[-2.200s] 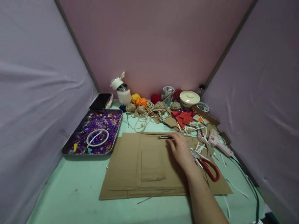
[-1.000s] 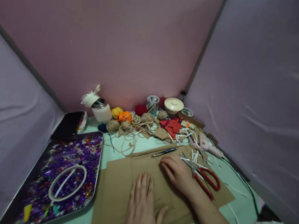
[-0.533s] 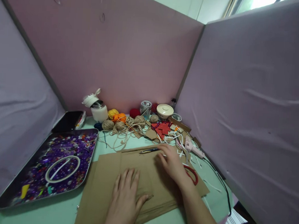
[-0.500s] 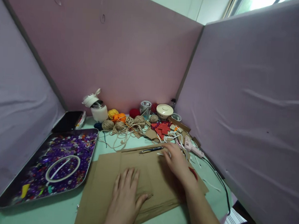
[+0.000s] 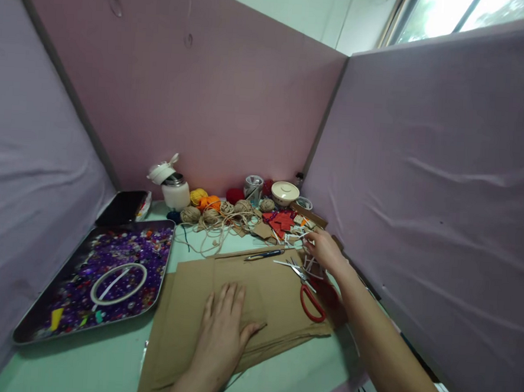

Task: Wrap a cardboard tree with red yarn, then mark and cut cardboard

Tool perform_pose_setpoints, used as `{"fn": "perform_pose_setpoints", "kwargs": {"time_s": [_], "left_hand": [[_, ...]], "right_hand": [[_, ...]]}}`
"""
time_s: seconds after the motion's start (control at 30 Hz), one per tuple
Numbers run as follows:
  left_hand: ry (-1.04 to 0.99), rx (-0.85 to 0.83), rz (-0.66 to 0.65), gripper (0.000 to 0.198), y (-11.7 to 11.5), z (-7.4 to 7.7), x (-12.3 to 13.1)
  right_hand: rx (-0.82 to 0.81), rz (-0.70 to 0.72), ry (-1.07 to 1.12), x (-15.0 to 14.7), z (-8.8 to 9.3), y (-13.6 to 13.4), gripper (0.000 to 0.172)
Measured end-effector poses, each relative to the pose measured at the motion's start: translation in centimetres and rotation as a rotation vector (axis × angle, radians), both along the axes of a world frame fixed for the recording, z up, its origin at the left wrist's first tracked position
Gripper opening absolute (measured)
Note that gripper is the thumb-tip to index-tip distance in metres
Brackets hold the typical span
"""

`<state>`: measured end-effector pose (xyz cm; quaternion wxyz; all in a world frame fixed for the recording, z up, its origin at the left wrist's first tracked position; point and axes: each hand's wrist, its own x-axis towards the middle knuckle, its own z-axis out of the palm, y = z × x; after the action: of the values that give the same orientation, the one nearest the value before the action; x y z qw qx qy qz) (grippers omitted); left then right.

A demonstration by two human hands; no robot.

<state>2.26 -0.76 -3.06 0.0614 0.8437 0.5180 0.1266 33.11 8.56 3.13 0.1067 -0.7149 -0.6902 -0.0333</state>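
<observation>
1. The left hand (image 5: 225, 330) lies flat on the cardboard (image 5: 277, 297). Its fingers are spread out and they press down. The thumb sticks out to the side.
2. The cardboard is right under that hand. It goes out past the fingers on all sides, and it looks like a few sheets in a pile.
3. The right hand (image 5: 327, 251) is stretched out far from the left hand, close to the purple wall. Its fingers curl down into a heap of white strips (image 5: 295, 238). I cannot tell if the fingers pinch a strip or only touch them.
4. Scissors (image 5: 303, 279) with red handles lie on the cardboard, just beside the right wrist, on the side nearer the left hand. The blades are a little apart.
5. A pen (image 5: 265, 255) lies past the left fingertips, at the far edge of the cardboard.
6. Out beyond the left hand's little finger sits a tray (image 5: 162, 275) full of purple beads (image 5: 89, 256).
7. Balls of string (image 5: 243, 207) and a bowl (image 5: 285, 191) sit well past both hands, by the back wall.
</observation>
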Motion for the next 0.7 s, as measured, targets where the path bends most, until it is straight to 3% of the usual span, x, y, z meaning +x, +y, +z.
{"fn": "perform_pose_setpoints", "kwargs": {"time_s": [0.17, 0.33, 0.7], "left_hand": [[0.003, -0.007, 0.009, 0.064, -0.2, 0.1, 0.2], [-0.002, -0.027, 0.018, 0.064, -0.3, 0.5, 0.2], [-0.128, -0.025, 0.027, 0.074, -0.7, 0.0, -0.1]], "right_hand": [[-0.007, 0.07, 0.048, -2.0, -0.1, -1.9, 0.018], [-0.006, 0.208, 0.097, -5.8, 0.6, -2.1, 0.018], [-0.088, 0.694, 0.195, -20.0, 1.2, -1.8, 0.016]]}}
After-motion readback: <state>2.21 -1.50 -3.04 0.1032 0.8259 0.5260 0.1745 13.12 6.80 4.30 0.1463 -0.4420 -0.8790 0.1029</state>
